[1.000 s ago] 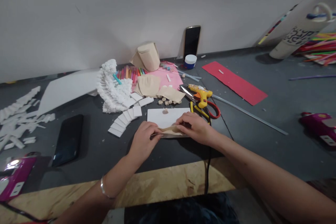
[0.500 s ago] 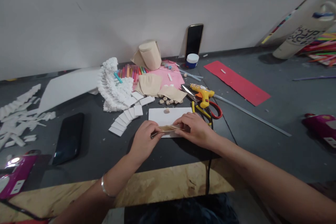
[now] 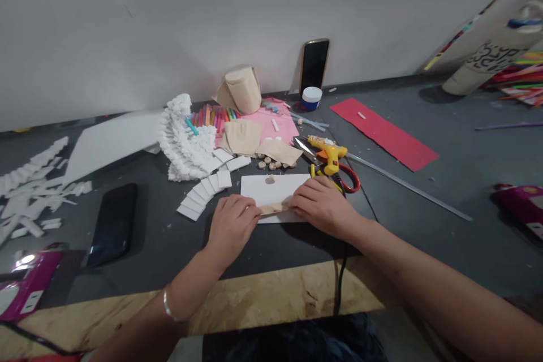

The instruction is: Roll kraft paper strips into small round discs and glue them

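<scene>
Between my hands, a narrow folded strip of brown paper [image 3: 274,208] lies over a white card [image 3: 258,188]. My left hand [image 3: 233,218] is closed on the strip's left end. At the right end, the fingers of my right hand [image 3: 323,203] press down on the paper, curled over it. On the card, just beyond the strip, rests a small brown round piece [image 3: 270,179]. Several little rolled brown paper pieces [image 3: 271,164] lie behind the card, partly under torn brown paper [image 3: 280,150].
A yellow glue gun [image 3: 333,157] and scissors [image 3: 350,178] lie right of the card. Fanned white card pieces [image 3: 199,195] and a white fluffy piece [image 3: 182,147] are to the left. A black phone [image 3: 112,223] sits farther left, red paper [image 3: 384,133] at right.
The brown strip, held raised with its layers apart before, now lies flattened and low against the card. My fingers have turned over and down onto its ends.
</scene>
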`<state>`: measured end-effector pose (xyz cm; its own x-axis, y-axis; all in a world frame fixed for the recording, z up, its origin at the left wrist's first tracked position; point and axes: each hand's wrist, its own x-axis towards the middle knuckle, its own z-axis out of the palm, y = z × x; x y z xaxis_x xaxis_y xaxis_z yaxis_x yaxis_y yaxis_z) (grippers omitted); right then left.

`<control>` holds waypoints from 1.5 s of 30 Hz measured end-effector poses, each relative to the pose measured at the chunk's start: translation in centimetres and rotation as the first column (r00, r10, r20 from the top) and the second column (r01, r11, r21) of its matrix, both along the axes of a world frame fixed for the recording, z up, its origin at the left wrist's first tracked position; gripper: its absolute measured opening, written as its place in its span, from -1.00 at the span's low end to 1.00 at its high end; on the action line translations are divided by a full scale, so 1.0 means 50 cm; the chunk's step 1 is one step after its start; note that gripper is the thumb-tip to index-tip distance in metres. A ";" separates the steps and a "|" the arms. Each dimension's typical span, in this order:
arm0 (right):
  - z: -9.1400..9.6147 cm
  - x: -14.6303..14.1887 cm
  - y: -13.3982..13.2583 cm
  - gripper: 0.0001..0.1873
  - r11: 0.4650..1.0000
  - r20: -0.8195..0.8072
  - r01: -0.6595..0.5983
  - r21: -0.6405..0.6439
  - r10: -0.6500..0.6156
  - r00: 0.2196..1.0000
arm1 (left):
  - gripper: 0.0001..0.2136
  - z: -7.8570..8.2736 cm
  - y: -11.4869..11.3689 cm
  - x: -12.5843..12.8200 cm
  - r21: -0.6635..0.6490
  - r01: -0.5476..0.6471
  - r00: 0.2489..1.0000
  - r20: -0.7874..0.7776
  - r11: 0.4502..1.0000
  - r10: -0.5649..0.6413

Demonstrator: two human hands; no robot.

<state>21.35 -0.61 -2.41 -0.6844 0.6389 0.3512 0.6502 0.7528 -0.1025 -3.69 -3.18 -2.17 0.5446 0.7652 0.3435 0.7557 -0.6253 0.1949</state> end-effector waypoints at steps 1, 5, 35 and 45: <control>-0.001 0.001 0.000 -0.78 1.000 0.008 -0.009 -0.007 0.009 1.000 | -0.93 -0.001 0.000 0.000 -0.037 0.001 1.000 -0.010 0.999 -0.001; -0.002 -0.002 -0.001 -0.82 0.999 0.010 -0.025 -0.046 0.025 1.000 | -0.80 -0.008 0.000 0.002 -0.130 -0.014 1.000 -0.027 0.991 0.010; -0.004 -0.006 0.001 -0.85 0.996 -0.094 -0.052 -0.076 0.045 0.995 | -0.90 0.003 -0.006 0.000 -0.071 0.033 0.998 -0.056 0.997 -0.037; -0.016 -0.014 0.002 -0.80 0.995 -0.126 0.003 -0.101 -0.015 0.992 | -0.91 0.004 -0.001 -0.002 -0.223 -0.008 0.998 0.058 0.975 0.021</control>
